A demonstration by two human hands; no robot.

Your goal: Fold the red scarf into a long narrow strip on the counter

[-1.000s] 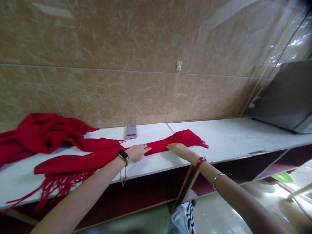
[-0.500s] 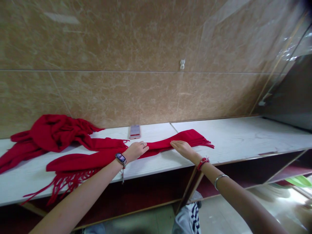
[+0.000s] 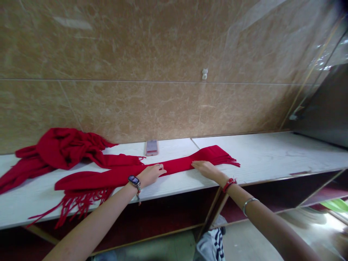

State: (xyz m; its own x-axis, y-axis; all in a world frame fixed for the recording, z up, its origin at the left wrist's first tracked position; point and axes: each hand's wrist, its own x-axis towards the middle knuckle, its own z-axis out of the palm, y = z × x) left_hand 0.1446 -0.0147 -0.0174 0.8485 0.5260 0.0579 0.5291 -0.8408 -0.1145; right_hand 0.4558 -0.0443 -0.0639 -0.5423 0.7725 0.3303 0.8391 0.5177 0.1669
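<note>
A red fringed scarf lies folded into a long strip across the white counter, with tassels at its right end and hanging over the front edge at left. My left hand, with a watch on the wrist, has its fingers curled on the middle of the strip by the near edge. Farther right, my right hand rests along the near edge of the same strip, fingers stretched out and close together. A second red scarf is heaped loosely at the left, partly touching the strip.
Behind the strip a phone lies face up near the tiled wall. The white counter runs on to the right, with open shelves below. A dark panel stands at the far right.
My left hand has drawn slightly toward the counter's front edge. Between my hands the strip is flatter and smoother, its near edge now straighter. My right hand stays nearly in place.
</note>
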